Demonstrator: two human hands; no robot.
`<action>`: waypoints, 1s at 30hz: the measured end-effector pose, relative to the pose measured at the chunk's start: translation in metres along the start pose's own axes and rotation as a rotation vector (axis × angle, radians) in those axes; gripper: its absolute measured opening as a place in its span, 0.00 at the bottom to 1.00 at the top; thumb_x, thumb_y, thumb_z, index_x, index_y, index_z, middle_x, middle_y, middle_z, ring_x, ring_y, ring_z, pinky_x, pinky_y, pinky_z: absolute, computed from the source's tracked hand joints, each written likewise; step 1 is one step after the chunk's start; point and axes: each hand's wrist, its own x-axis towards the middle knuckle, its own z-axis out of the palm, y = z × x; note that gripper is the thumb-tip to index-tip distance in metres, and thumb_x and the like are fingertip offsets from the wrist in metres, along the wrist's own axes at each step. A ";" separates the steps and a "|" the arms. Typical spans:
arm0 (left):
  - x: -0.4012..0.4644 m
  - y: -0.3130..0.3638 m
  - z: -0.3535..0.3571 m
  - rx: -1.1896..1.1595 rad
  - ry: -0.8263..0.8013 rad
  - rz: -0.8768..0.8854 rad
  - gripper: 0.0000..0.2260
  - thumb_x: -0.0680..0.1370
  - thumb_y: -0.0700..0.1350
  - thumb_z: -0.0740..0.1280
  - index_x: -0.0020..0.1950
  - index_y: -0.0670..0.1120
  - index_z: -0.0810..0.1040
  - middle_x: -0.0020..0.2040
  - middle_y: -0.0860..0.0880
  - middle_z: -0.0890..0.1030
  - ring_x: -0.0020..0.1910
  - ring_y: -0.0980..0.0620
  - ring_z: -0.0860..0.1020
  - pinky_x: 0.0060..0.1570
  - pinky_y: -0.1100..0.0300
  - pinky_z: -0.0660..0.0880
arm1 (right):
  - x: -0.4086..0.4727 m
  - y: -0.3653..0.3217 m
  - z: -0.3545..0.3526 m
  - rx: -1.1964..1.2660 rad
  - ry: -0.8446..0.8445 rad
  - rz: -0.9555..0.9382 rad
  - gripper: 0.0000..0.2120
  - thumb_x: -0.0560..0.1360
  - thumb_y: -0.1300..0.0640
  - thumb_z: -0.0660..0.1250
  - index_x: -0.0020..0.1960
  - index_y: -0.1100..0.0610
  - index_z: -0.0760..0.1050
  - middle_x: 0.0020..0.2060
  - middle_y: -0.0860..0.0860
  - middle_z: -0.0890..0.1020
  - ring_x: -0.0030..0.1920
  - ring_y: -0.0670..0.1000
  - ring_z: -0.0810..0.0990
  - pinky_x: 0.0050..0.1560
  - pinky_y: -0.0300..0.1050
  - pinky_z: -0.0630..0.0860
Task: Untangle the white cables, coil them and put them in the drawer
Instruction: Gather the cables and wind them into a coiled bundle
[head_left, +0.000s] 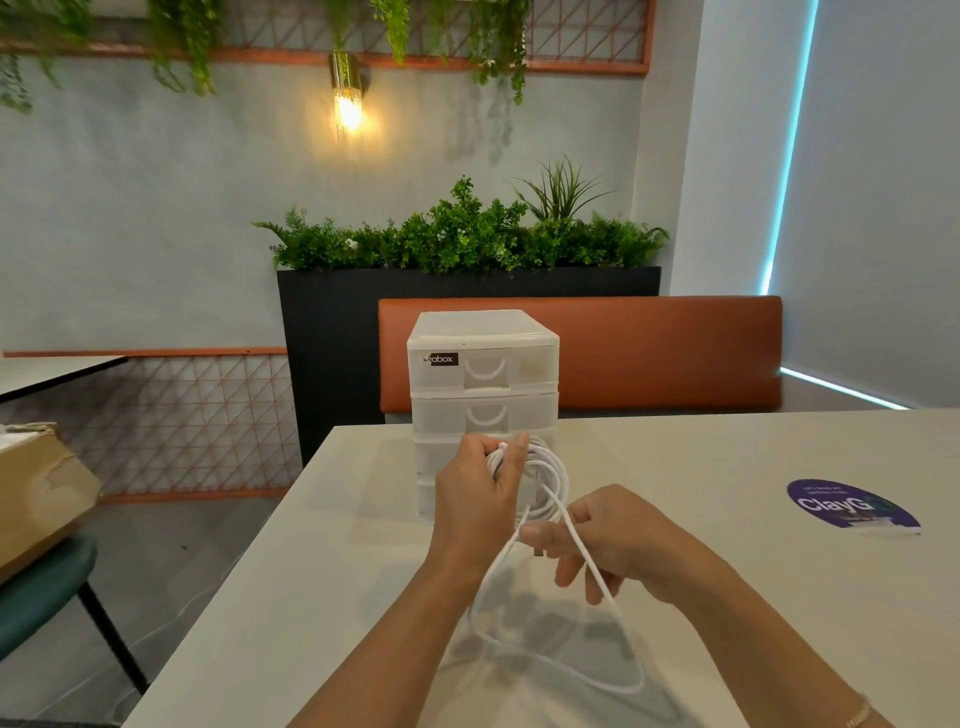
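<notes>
Left hand (480, 486) grip clamped on white cable (550, 478) coil, right hand (608, 540) pinching loose strand at 4 o'clock, slack drooping onto worktop (311, 597) before closed drawer unit (483, 395); light, floppy, likely springy, best held across coil.

Left hand (480, 488) — raised in front of the drawer unit (483, 395), back of the hand to the camera, fingers curled round a coil of white cable (545, 475), thumb upright against the loops. Left forearm bare, rising from the lower edge. Right hand (608, 540) — lower and nearer than the drawer unit, fingers curled, a loose strand pinched at the fingertips. Right forearm bare, bracelet at the wrist.
</notes>
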 end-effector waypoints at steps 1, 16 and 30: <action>-0.001 0.001 0.000 -0.001 0.005 0.011 0.08 0.78 0.55 0.60 0.48 0.51 0.70 0.37 0.62 0.72 0.35 0.61 0.74 0.34 0.80 0.69 | 0.000 0.000 0.003 0.056 -0.001 0.006 0.21 0.64 0.40 0.73 0.38 0.60 0.81 0.31 0.53 0.84 0.21 0.47 0.75 0.27 0.38 0.72; 0.002 -0.002 -0.013 -0.030 0.100 0.073 0.08 0.77 0.51 0.62 0.46 0.48 0.70 0.36 0.60 0.72 0.33 0.61 0.73 0.32 0.78 0.68 | -0.011 0.026 -0.047 0.283 0.125 0.024 0.11 0.69 0.66 0.68 0.28 0.62 0.76 0.18 0.50 0.66 0.18 0.46 0.61 0.25 0.39 0.60; 0.006 -0.007 -0.014 -0.021 0.103 -0.018 0.10 0.77 0.54 0.61 0.46 0.48 0.70 0.36 0.56 0.74 0.34 0.57 0.74 0.31 0.78 0.69 | 0.003 0.227 -0.224 0.183 0.920 0.486 0.27 0.61 0.38 0.62 0.39 0.64 0.71 0.26 0.54 0.70 0.24 0.52 0.67 0.31 0.44 0.66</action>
